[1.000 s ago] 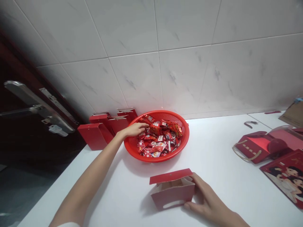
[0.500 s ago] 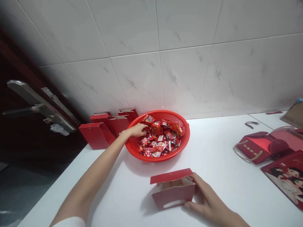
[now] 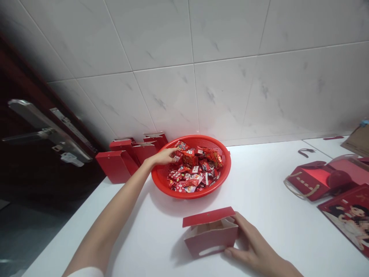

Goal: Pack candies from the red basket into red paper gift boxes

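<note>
Wrapped candies (image 3: pixel 196 169) lie heaped in the red basket (image 3: pixel 190 195), which sits near the tiled wall (image 3: pixel 225 96). Your left hand (image 3: pixel 163 157) reaches over the basket's left rim, fingertips at a red packet; you cannot tell whether they pinch it. Your right hand (image 3: pixel 248 240) holds the open red box (image 3: pixel 215 238) by its right end, thumb in front, other fingers partly hidden behind. White table (image 3: pixel 259 173) separates box from basket, and a wider stretch runs right toward the handled box (image 3: pixel 305 181). On your left, room is tighter: standing red boxes (image 3: pixel 113 167) crowd that rim, and the table's edge slants past your forearm. Your open box's interior is shadowed, its bottom hard to make out. The frame cuts off the printed box (image 3: pixel 343 215) and cardboard box (image 3: pixel 357 140) at right.
</note>
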The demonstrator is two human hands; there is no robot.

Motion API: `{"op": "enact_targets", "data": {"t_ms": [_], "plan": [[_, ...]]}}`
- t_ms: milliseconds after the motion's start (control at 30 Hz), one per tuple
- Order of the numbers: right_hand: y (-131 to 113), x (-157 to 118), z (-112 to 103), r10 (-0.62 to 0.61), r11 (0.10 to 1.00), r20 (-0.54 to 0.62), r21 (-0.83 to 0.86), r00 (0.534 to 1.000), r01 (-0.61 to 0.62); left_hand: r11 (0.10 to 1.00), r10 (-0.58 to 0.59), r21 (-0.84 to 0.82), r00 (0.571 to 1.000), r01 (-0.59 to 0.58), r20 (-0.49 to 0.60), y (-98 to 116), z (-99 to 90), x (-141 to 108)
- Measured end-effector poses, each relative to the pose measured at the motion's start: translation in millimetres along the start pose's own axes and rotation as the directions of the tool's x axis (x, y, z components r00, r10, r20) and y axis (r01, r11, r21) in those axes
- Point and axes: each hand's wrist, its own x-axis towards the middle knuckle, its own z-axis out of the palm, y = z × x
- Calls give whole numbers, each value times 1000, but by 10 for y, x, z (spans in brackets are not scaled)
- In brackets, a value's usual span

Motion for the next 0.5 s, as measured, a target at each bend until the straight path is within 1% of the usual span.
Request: {"op": "enact_targets", "data": {"t_ms": [133, 233, 300, 367, 467, 500], "plan": [[0, -1, 2, -3, 1000, -13, 6, 1000, 3, 1000, -19, 16, 999, 19, -40, -2, 0, -23], [10, 2, -3, 10, 1000, 5, 13, 1000, -10, 999, -36, 27, 999, 37, -27, 21, -1, -48], [12, 5, -8, 23, 1000, 20, 15, 1000, -24, 997, -39, 63, 999, 41, -30, 55, -4, -69], [10, 8, -12, 24, 999, 22, 21, 999, -25, 992, -19, 120, 998, 25, -54, 98, -9, -91], [8, 5, -15, 12, 999, 20, 29, 1000, -12, 971, 41, 238, 992, -11, -123, 165, -18, -125], [10, 2, -15, 11, 1000, 18, 27, 1000, -11, 964, 54, 264, 990, -19, -127, 186, -17, -135]]}}
